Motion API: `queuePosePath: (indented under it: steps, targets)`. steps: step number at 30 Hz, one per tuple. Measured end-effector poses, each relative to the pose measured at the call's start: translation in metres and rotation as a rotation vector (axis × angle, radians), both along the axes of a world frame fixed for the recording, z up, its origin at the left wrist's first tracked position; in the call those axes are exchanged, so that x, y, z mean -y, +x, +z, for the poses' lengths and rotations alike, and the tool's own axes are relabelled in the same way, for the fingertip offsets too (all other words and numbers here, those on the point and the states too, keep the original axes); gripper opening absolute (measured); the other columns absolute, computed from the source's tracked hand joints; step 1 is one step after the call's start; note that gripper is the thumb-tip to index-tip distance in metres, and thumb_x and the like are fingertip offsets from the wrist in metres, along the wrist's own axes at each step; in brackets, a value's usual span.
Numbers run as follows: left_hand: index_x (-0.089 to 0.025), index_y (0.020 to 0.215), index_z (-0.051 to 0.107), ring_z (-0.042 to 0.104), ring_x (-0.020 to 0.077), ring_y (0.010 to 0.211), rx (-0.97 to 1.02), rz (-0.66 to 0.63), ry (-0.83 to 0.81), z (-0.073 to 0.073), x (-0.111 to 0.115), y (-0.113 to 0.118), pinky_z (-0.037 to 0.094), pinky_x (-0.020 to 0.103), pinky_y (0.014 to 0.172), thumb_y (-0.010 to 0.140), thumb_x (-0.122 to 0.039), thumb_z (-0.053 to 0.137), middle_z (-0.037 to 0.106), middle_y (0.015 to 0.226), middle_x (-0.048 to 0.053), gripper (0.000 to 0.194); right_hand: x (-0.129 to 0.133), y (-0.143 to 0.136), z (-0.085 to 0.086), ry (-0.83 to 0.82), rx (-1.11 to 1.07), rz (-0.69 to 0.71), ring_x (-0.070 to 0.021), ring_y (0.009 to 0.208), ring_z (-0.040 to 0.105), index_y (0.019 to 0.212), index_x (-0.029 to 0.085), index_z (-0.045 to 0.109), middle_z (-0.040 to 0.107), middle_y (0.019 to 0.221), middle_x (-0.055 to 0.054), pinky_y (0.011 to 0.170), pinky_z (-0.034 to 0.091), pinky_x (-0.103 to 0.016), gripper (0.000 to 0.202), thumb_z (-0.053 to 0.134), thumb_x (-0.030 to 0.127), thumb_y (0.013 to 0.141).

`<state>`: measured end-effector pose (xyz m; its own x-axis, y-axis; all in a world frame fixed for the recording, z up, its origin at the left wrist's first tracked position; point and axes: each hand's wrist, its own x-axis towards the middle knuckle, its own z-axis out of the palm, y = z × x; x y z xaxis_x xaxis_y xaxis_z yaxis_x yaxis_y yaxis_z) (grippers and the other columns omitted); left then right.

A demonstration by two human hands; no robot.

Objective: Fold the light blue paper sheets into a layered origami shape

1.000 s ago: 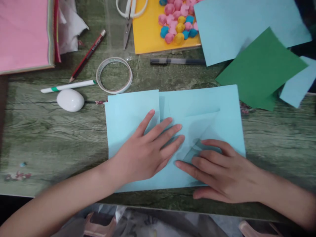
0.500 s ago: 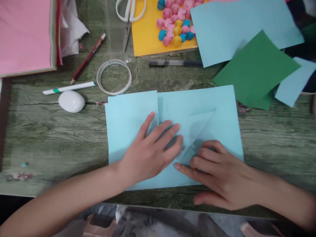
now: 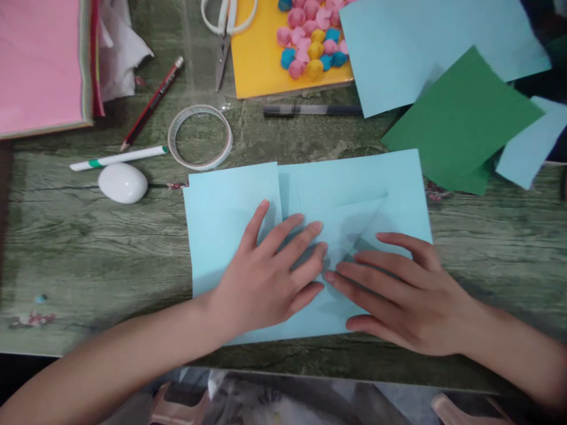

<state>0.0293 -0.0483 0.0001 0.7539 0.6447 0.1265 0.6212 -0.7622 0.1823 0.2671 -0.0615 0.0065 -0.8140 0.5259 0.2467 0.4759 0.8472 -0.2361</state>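
Observation:
A large light blue sheet of paper (image 3: 398,183) lies on the table, with a smaller light blue piece (image 3: 234,195) over its left part. Near the middle of the sheet is a folded flap (image 3: 354,215) of the same blue, with a slanting edge. My left hand (image 3: 277,268) rests flat with spread fingers across the smaller piece and the flap. On the right, my right hand (image 3: 403,289) has its fingers stretched out over the flap's lower edge, fingertips close to my left hand's. Both hands partly cover the flap.
Behind the sheet lie a tape roll (image 3: 228,141), a black pen (image 3: 310,110), scissors (image 3: 224,53) and a yellow sheet (image 3: 254,71) bearing small coloured pieces (image 3: 310,47). To the left are a white egg-shaped object (image 3: 123,183), a marker (image 3: 119,158) and a pencil (image 3: 153,103). Green paper (image 3: 460,124) lies right.
My right hand has shifted up, and its curled fingers have straightened over the flap. My left hand stays nearly in place, its thumb now showing. The view has shifted slightly.

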Motion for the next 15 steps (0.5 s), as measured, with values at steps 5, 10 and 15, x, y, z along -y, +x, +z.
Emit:
queuePosePath:
  steps: [5,10,15]
  targets:
    - [-0.023,0.122,0.056,0.045,0.0305,0.128,-0.013,0.024,-0.043,0.0028,0.0015,-0.0001,0.016,0.062,0.115,0.092,-0.051,0.044,0.054,0.138,0.004,0.043,0.0011,0.0004,0.0022,-0.023,-0.005,0.009,-0.0209,0.099,0.056,0.111,0.013,0.065,0.069,0.097,-0.005,0.101,0.036,-0.046,0.034,0.049,0.038,0.095]
    - [-0.021,0.124,0.056,0.041,0.0332,0.131,-0.020,0.044,-0.086,0.0053,0.0040,0.0010,0.016,0.065,0.113,0.090,-0.053,0.048,0.052,0.141,0.003,0.048,0.0003,-0.0007,0.0024,-0.030,-0.002,0.016,-0.0208,0.099,0.056,0.112,0.011,0.064,0.070,0.093,-0.005,0.102,0.036,-0.046,0.034,0.049,0.036,0.095]
    - [-0.023,0.126,0.056,0.037,0.0347,0.134,-0.013,0.081,-0.134,0.0053,0.0061,0.0021,0.015,0.065,0.113,0.088,-0.052,0.051,0.050,0.143,0.002,0.048,0.0012,-0.0017,0.0022,-0.020,0.007,0.009,-0.0197,0.099,0.056,0.110,0.013,0.065,0.070,0.093,-0.004,0.102,0.037,-0.046,0.032,0.049,0.037,0.095]
